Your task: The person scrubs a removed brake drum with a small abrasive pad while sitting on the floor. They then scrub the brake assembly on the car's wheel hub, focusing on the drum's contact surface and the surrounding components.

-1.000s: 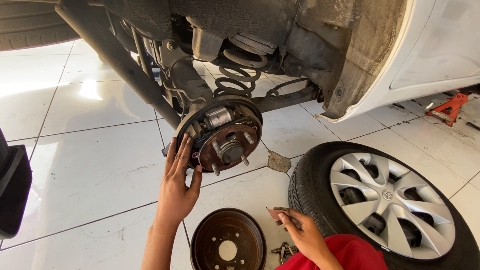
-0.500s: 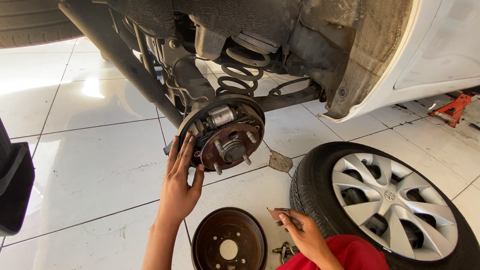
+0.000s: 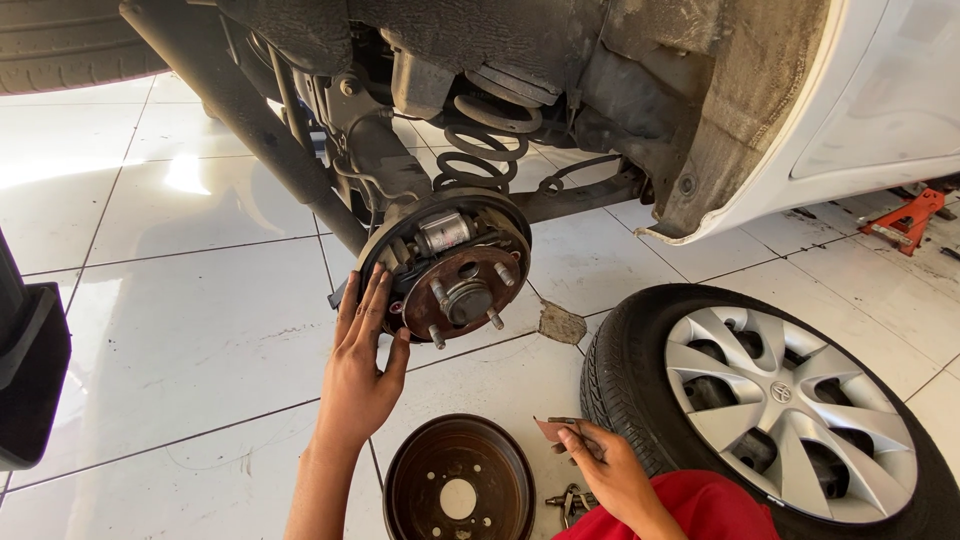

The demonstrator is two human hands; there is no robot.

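Rusty, the round steel brake hub with its bare studs [image 3: 455, 283] hangs under the white car's wheel arch, my left hand [image 3: 362, 375] spread flat against its eight-o'clock edge to steady it, while my right hand [image 3: 605, 470] pinches a small brown pad [image 3: 552, 429] beside the removed rusty brake drum [image 3: 459, 480] lying at six o'clock.

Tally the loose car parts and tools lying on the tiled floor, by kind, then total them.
Wheel with tyre: 1
Brake drum: 1
Small flat rusty piece: 1
Small metal tool by the drum: 1
Orange jack stand: 1
Total: 5
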